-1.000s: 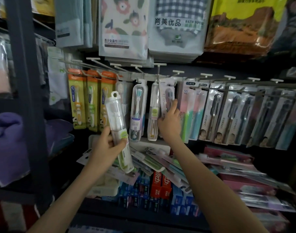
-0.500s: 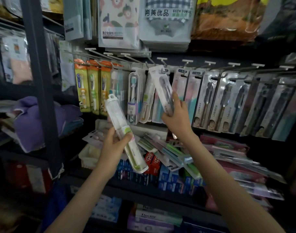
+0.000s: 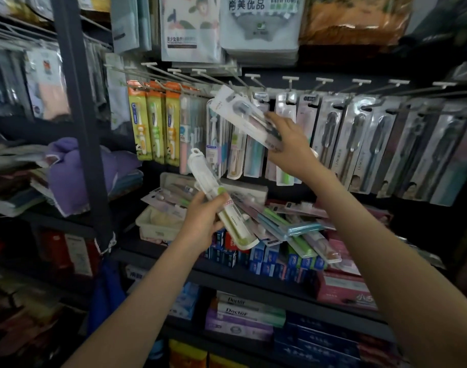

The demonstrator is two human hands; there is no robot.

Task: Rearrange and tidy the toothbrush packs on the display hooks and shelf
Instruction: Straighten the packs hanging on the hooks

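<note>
A dark metal shelf (image 3: 174, 257) carries a loose heap of flat toothbrush packs (image 3: 288, 224). Above it, glossy blister packs (image 3: 359, 144) hang in a row from white-tipped wire hooks (image 3: 290, 79). Boxes (image 3: 240, 306) below read "Doctor". The right hand (image 3: 293, 150) grasps a flat card-backed pack (image 3: 240, 112), tilted, in front of the hooks. The left hand (image 3: 200, 224) grips a rounded clear plastic case (image 3: 208, 181) holding a green brush, over the heap.

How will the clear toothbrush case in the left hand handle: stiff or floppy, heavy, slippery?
The clear hard-plastic toothbrush case is probably stiff: it juts straight out past both sides of the left hand without sagging. It is likely light, since one hand gripping near its middle holds it tilted. Its glossy surface may be slippery.
</note>
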